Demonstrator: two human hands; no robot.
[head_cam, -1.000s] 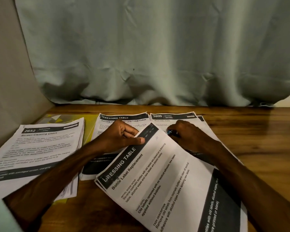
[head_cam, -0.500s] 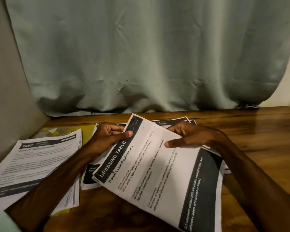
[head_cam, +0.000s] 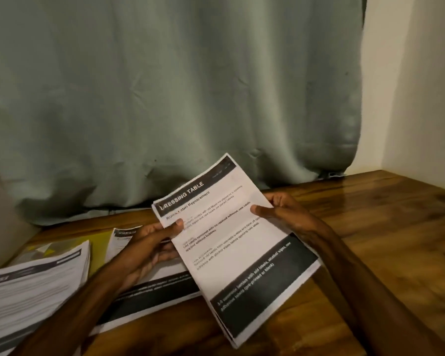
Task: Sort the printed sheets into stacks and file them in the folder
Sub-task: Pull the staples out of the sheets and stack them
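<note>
Head cam: both hands, left hand (head_cam: 149, 246) and right hand (head_cam: 284, 214), pinch the white printed "DRESSING TABLE" sheet bundle (head_cam: 238, 249) by its side edges, long axis tilted away, with the matching stack on the table (head_cam: 154, 283) nearer the left.

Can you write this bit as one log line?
left hand: holds Dressing Table sheets | right hand: holds same sheets | sheets: tilted, off table

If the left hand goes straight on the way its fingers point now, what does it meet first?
The left hand pinches the DRESSING TABLE sheets, so those come first; beyond them probably the right hand, though depth is unclear.
</note>
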